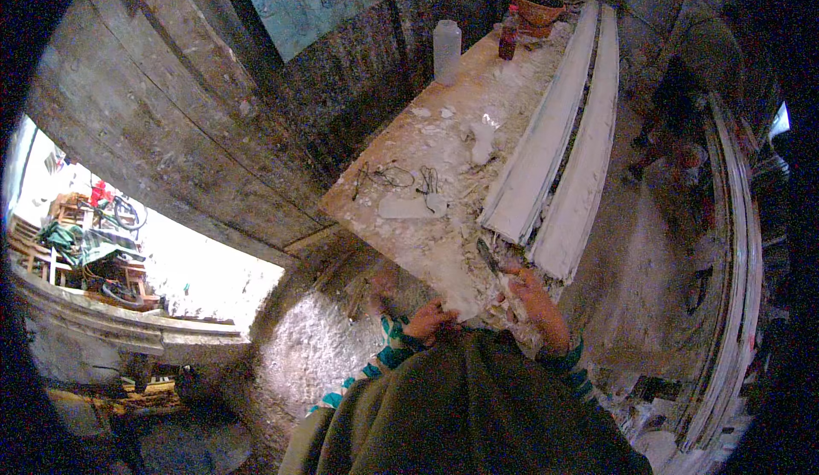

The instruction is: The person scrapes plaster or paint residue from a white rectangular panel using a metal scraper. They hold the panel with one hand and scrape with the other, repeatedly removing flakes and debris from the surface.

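Note:
My right hand (532,297) is closed around a dark, narrow-bladed hand tool (488,255), whose blade points up and away over the table's near end. Just beyond it lie the near ends of two long white moulding strips (533,163) (582,180), side by side along the table. My left hand (428,320) is at the near edge of the wooden table (367,186), its fingers curled together against my body. Whatever those fingers hold, if anything, is too small or hidden to make out. White plaster-like crumbs cover the tabletop around both hands.
On the table lie a tangle of thin dark cord (388,176) and a flat white piece (412,208). Farther back stand a translucent plastic bottle (446,52), a bottle of red liquid (508,35) and an orange-brown basin (536,10). More long strips (740,279) lean at the right.

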{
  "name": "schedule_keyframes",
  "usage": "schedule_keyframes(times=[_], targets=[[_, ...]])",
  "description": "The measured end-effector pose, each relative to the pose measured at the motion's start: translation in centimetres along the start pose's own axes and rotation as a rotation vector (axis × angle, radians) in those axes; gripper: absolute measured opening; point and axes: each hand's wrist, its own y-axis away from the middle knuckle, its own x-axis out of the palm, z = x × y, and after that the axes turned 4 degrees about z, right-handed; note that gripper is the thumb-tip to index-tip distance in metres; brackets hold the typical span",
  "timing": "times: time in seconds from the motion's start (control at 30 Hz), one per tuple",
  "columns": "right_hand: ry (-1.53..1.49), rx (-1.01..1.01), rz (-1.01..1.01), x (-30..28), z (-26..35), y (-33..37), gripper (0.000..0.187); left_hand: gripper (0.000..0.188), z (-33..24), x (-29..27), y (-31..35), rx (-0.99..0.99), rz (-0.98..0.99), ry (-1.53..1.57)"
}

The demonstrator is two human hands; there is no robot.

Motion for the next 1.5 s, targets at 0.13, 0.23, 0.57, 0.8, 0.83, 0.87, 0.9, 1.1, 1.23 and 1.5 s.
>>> schedule_keyframes(times=[0.13,0.23,0.57,0.8,0.83,0.87,0.9,1.1,1.23,1.5], targets=[[0.023,-0.072,-0.089,1.8,-1.2,1.4,0.031,0.038,-2.7,2.4,1.2,0.111,0.031,0.225],[0.151,-0.241,-0.092,2.3,-0.3,2.0,0.030,0.037,-3.6,3.7,1.2,0.051,0.084,0.554],[0.855,-0.144,-0.017,5.2,2.1,3.7,0.037,0.058,-7.1,6.4,1.9,-0.002,0.245,0.903],[0.969,-0.162,-0.037,4.4,3.1,5.0,0.038,0.057,-6.6,6.1,2.0,0.025,0.257,0.935],[0.983,-0.115,-0.013,4.1,3.4,5.3,0.037,0.057,-6.3,6.2,1.9,-0.015,0.169,0.940],[0.997,-0.065,0.011,4.0,3.7,5.5,0.036,0.056,-6.1,6.2,1.9,-0.056,0.080,0.943],[0.994,-0.083,-0.005,4.1,3.9,5.7,0.035,0.056,-5.9,6.1,1.8,-0.046,0.101,0.928],[1.040,-0.026,-0.073,5.0,2.8,4.2,0.031,0.055,-4.6,5.1,1.1,-0.011,0.196,0.907],[1.000,-0.177,-0.214,5.2,1.3,1.1,0.030,0.055,-3.9,5.2,0.7,0.055,0.277,0.917],[0.959,-0.228,-0.153,2.4,3.8,1.3,0.031,0.053,-3.4,6.1,0.6,0.146,0.177,0.896]])
